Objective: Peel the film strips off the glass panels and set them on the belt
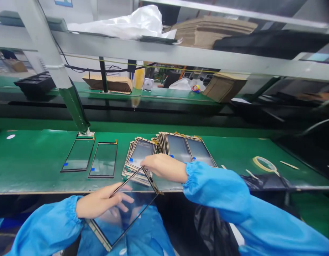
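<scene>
A clear touch-screen glass panel (139, 199) with a thin black border is held tilted in front of the bench edge. My left hand (103, 201) grips its left long edge, fingers reaching across the glass. With its fingertips my right hand (160, 164) pinches the upper corner, by the short dark strip. Just behind that hand stands a stack of similar panels (143, 149) with blue tabs. More framed panels (180, 147) lean overlapped to its right. Over on the left, one clear panel (103, 160) lies flat beside another panel (78, 154).
The green bench (234, 153) ends just before my body. A tape roll (264, 164) and black plastic (256, 181) lie on its right side. A slanted post (71, 96) meets the bench at left. Cardboard sheets (207, 32) rest on the overhead shelf.
</scene>
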`<state>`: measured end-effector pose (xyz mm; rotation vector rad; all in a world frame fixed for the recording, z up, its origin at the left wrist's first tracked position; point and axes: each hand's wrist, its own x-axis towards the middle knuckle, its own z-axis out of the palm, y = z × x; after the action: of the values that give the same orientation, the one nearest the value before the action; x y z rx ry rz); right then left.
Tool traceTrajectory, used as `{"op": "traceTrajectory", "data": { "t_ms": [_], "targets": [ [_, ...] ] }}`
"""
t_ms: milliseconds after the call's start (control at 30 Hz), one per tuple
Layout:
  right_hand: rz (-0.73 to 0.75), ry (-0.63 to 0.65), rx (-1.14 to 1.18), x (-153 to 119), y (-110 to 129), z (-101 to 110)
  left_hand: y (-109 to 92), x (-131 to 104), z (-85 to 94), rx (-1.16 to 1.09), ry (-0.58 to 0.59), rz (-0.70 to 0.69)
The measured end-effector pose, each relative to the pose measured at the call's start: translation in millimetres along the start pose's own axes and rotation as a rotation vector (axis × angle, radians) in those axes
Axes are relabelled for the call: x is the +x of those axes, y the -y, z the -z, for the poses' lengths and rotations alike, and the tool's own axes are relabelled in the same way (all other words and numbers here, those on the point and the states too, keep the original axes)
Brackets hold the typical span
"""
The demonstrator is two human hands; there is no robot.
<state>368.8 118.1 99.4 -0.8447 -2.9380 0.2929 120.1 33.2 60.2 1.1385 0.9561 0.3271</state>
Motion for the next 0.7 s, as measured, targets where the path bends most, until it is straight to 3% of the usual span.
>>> {"op": "traceTrajectory", "data": {
  "t_ms": [167,267,367,467,600,700],
  "targets": [
    [0.091,0.111,-0.403,-5,16,-5,-11,5,4.3,-0.030,0.100,0.079],
    [0.134,0.061,-0.502,-10,12,-16,-14,14,8.4,-0.115,0.181,0.106],
    [0.108,-0.109,-0.513,-20,0,-23,-16,25,11.8,-0.183,0.238,0.082],
    [0.086,-0.292,-0.515,-41,-11,-24,-18,33,13.9,-0.228,0.200,0.055],
    [0.010,-0.548,-0.510,-98,-6,-26,-18,41,13.8,-0.301,0.052,0.023],
    [-0.223,-0.753,-0.431,-156,14,-39,-18,52,8.3,-0.401,-0.124,-0.009]
  ]
}}
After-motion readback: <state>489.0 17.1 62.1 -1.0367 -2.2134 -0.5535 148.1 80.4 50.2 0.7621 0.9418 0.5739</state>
